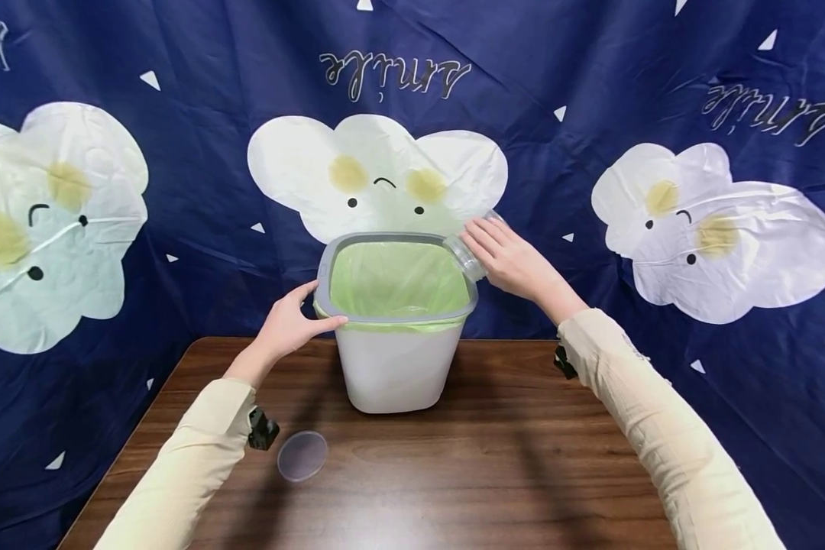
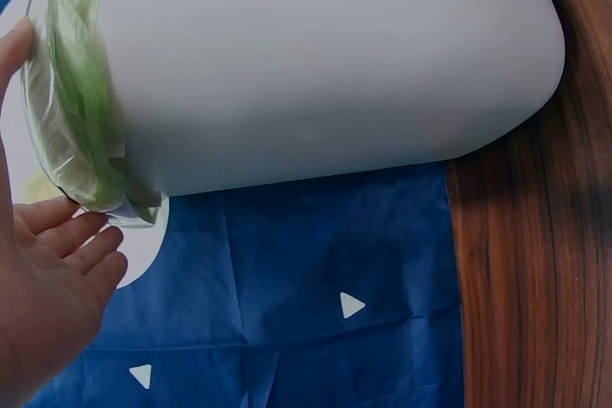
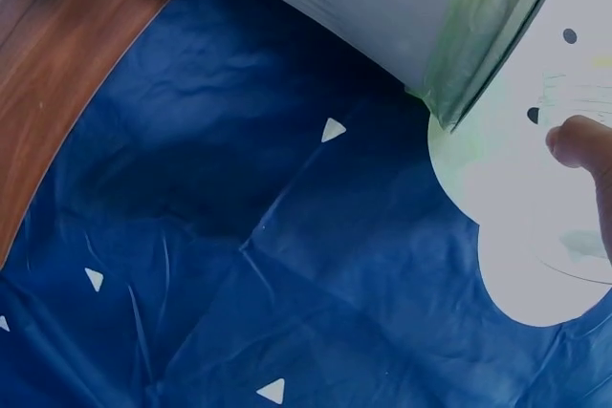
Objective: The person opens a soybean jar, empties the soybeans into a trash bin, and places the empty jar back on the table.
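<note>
On the table stands a white trash bin (image 1: 395,374) with a grey rim (image 1: 325,283) and a light green bag (image 1: 399,283) lining it, its edge folded outside. My left hand (image 1: 289,325) holds the rim's near left corner, thumb on the front and fingers at the side. In the left wrist view, the fingertips of this hand (image 2: 62,279) touch the bag's edge. Above the rim's right side, my right hand (image 1: 512,260) grips a clear jar (image 1: 464,258), tilted with its lower end towards the bin's opening. Whether the jar contains anything cannot be seen.
A round clear lid (image 1: 302,456) lies on the brown wooden table (image 1: 412,473), near my left forearm. Behind the table and along its sides hangs a dark blue cloth (image 1: 543,183) printed with white clouds and triangles.
</note>
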The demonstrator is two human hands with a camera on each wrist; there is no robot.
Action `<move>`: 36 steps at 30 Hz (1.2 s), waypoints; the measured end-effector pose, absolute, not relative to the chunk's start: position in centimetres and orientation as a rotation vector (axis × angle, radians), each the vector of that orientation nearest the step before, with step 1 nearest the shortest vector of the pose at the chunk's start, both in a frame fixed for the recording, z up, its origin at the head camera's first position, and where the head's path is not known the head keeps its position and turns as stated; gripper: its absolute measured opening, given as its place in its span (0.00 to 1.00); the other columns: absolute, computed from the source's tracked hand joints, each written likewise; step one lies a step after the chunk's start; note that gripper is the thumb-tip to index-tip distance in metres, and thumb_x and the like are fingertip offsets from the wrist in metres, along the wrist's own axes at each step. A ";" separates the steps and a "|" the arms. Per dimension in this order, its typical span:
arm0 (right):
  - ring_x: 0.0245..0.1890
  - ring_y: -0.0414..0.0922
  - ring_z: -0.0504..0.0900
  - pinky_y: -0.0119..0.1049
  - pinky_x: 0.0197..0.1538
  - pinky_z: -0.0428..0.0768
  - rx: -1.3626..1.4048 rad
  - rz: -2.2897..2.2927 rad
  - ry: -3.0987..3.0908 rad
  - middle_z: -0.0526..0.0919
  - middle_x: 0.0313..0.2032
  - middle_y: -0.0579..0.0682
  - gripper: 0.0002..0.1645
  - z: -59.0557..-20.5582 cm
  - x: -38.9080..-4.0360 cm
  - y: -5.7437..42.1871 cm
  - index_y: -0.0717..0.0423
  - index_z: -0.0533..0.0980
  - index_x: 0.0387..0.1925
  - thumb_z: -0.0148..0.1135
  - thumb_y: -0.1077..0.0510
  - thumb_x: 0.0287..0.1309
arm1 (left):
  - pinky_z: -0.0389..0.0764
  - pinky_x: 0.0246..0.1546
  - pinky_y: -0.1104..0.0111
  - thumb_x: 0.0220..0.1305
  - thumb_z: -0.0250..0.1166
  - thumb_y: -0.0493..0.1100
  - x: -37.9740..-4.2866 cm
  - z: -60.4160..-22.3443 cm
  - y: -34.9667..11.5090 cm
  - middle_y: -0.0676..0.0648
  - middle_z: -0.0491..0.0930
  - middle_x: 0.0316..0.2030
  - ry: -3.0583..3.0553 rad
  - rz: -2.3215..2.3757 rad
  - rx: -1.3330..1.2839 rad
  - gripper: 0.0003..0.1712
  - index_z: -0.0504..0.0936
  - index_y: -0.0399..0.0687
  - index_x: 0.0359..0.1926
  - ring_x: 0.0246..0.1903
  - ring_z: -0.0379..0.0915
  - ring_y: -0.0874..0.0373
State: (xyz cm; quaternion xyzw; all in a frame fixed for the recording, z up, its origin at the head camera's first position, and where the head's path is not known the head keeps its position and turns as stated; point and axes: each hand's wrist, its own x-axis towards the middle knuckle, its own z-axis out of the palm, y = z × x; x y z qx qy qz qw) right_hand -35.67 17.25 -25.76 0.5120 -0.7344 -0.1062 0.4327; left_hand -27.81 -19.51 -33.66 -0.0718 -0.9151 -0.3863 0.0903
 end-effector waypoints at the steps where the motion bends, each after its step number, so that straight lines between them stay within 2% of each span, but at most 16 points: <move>1: 0.57 0.58 0.67 0.50 0.60 0.64 1.277 -0.254 -1.832 0.71 0.54 0.64 0.31 -25.7 -35.6 17.3 0.69 0.68 0.56 0.55 0.68 0.44 | 0.60 0.58 0.49 0.43 0.67 0.66 -27.8 -33.7 -19.5 0.38 0.58 0.65 -2.721 -1.151 -0.213 0.57 0.55 0.42 0.68 0.63 0.52 0.42; 7: 0.56 0.59 0.67 0.50 0.61 0.63 1.282 -0.186 -1.823 0.71 0.53 0.66 0.41 -25.5 -35.3 18.1 0.72 0.67 0.55 0.65 0.65 0.31 | 0.60 0.59 0.48 0.43 0.67 0.67 -27.7 -33.7 -19.6 0.39 0.57 0.65 -2.723 -1.168 -0.216 0.57 0.55 0.43 0.68 0.64 0.52 0.43; 10: 0.56 0.59 0.67 0.50 0.62 0.62 1.256 -0.158 -1.843 0.70 0.53 0.66 0.46 -25.6 -35.2 18.9 0.72 0.65 0.55 0.69 0.62 0.28 | 0.60 0.58 0.48 0.42 0.67 0.67 -27.8 -33.7 -19.5 0.39 0.58 0.65 -2.717 -1.168 -0.220 0.57 0.55 0.43 0.68 0.63 0.52 0.43; 21: 0.56 0.61 0.67 0.52 0.60 0.65 1.190 -0.079 -1.903 0.69 0.53 0.68 0.51 -26.7 -34.1 21.6 0.73 0.64 0.55 0.73 0.59 0.23 | 0.60 0.59 0.48 0.42 0.67 0.67 -27.5 -33.7 -19.6 0.39 0.57 0.65 -2.711 -1.178 -0.212 0.57 0.55 0.43 0.68 0.64 0.52 0.43; 30: 0.55 0.60 0.67 0.48 0.60 0.65 1.116 0.038 -1.965 0.70 0.53 0.67 0.53 -28.2 -33.3 23.4 0.72 0.65 0.56 0.74 0.56 0.20 | 0.60 0.58 0.49 0.42 0.67 0.67 -27.6 -34.1 -19.8 0.39 0.59 0.64 -2.700 -1.158 -0.203 0.57 0.56 0.44 0.67 0.63 0.53 0.43; 36: 0.54 0.60 0.68 0.49 0.57 0.68 1.039 0.120 -2.007 0.70 0.52 0.66 0.52 -29.9 -33.0 24.7 0.72 0.65 0.55 0.73 0.55 0.20 | 0.61 0.58 0.49 0.42 0.67 0.67 -27.6 -34.0 -19.7 0.38 0.59 0.64 -2.692 -1.153 -0.211 0.57 0.57 0.43 0.67 0.63 0.53 0.43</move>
